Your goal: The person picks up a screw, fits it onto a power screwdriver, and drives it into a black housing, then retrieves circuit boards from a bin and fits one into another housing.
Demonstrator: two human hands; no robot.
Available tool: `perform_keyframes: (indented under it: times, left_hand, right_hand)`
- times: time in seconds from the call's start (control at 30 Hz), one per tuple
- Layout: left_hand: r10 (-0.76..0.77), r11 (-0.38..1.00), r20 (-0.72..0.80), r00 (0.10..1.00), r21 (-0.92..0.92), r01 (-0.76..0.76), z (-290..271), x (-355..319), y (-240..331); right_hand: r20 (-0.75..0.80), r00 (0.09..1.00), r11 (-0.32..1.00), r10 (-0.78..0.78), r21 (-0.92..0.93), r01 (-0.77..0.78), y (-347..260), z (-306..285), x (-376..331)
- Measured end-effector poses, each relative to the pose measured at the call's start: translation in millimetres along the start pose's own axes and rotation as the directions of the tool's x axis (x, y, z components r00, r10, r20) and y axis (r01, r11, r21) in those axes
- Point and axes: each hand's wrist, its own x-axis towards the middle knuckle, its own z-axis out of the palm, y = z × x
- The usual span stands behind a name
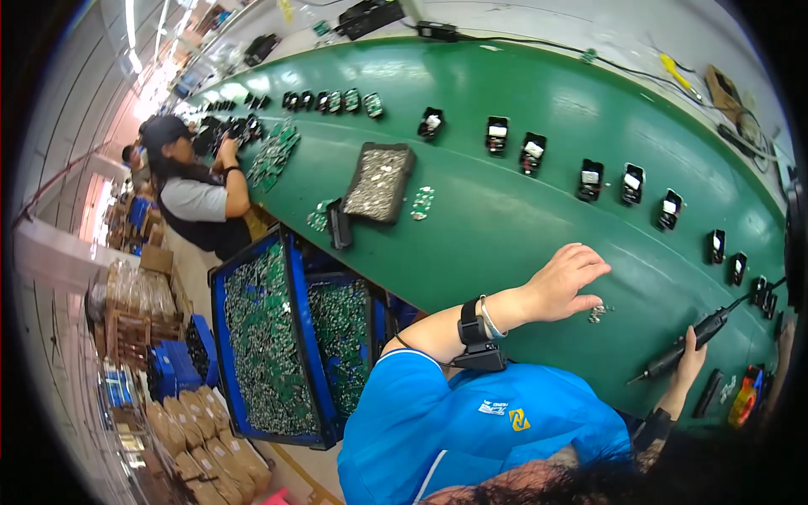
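Observation:
My left hand (566,282) reaches over the green table (471,244) with its fingers stretched out and the thumb apart, and nothing shows in it. Just beside the thumb lies a small heap of tiny silvery parts (599,313), too small to name. Further right, my right hand (692,358) is closed round a black electric screwdriver (686,347). Its bit points down toward the table's near edge, and a cord leads off at the far right. Beyond both hands stands a curved row of black open housings with white pieces inside, among them one housing (670,209).
A tray of small metal parts (379,183) and circuit boards (273,156) lie left on the table. Blue-rimmed crates (286,337) full of boards stand at its near edge. A co-worker (198,189) works at the far left. A tape roll (744,400) lies at right.

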Motion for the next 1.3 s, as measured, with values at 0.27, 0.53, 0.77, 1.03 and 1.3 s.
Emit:
perform_keyframes:
  times: [0.27, 0.53, 0.77, 1.03, 1.3]
  left_hand:
    - [-0.095, 0.980, -0.151, 0.984, 0.157, 0.119, -63, -45, -18]
    - [-0.312, 0.904, -0.267, 0.912, 0.214, 0.372, -95, -113, -23]
    - [-0.375, 0.819, -0.451, 0.810, 0.248, 0.518, -101, -162, -13]
    - [-0.460, 0.218, -0.826, 0.326, 0.251, 0.943, -143, -310, 4]
    - [-0.852, -0.165, -0.480, -0.210, -0.133, 0.977, -116, -419, -21]
  right_hand:
    - [0.130, 0.897, 0.768, -0.422, -0.475, 0.430, 10, -1, 28]
    - [0.165, 0.880, 0.629, -0.446, -0.641, 0.439, 4, 4, 36]
    - [0.267, 0.753, 0.288, -0.601, -0.807, 0.516, 12, -3, 72]
    - [0.197, 0.792, 0.171, -0.578, -0.920, 0.354, -11, -13, 82]
    - [0.237, 0.741, 0.403, -0.628, -0.716, 0.570, -63, 21, 29]
